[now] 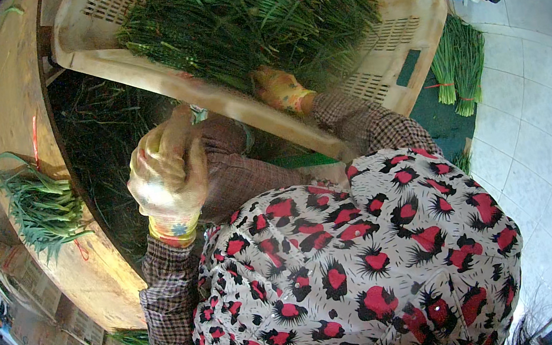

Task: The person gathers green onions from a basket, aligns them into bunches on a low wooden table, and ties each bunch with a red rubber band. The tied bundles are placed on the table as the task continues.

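Note:
A large cream plastic crate [224,103] with slotted sides stands before me, piled with long green leaves [255,22] that look like garlic chives. My right hand [281,91], in a pale patterned glove, reaches over the crate's near rim and touches the leaves; its fingertips are hidden among them. Outside the crate, my left hand [168,179] wears a similar glove and is raised above my knee. Its fingers are bent, with their tips close to the rim, and I cannot tell whether they hold anything.
A bunch of green leaves [45,205] with red ties lies on the wooden bench [15,103] at left. Dark plant scraps [94,124] lie below its edge. Tied green bundles [458,59] lie at right, near white floor tiles [515,102]. Several crates [70,328] stand lower left.

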Tool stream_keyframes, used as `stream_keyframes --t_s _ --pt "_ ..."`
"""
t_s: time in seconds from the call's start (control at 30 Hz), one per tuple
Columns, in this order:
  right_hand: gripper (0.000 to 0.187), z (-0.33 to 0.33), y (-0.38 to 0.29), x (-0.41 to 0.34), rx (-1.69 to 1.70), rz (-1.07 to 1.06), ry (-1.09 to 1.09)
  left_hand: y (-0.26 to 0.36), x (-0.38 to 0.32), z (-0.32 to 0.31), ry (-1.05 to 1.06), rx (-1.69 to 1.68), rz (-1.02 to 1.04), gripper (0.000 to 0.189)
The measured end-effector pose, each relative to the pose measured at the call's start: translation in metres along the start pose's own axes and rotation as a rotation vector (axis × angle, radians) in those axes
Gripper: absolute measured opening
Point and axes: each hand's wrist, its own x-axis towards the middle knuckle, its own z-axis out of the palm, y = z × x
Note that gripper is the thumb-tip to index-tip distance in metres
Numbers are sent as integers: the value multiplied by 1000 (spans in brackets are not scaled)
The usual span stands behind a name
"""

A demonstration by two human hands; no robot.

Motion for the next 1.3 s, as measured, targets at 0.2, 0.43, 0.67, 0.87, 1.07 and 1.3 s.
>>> stream_keyframes --t_s 0.2,0.43,0.67,0.87,1.07,1.3 --pt "38 -84 38 6 -69 292 256 -9 -6 -13 18 -98 -25 35" --pt "36 -138 69 42 250 276 470 -16 -10 -29 -21 -118 -78 34" --pt "45 -70 3 4 -72 264 35 -21 -15 -29 -15 -102 -38 31" --pt "58 -6 -15 13 -76 504 -175 -23 -7 -26 -10 -128 -32 35" --pt "66 -70 32 22 -76 136 -345 -28 -13 -29 30 -112 -20 36" --pt "72 -59 -6 28 -5 369 38 -35 -21 -33 44 -161 -33 36"
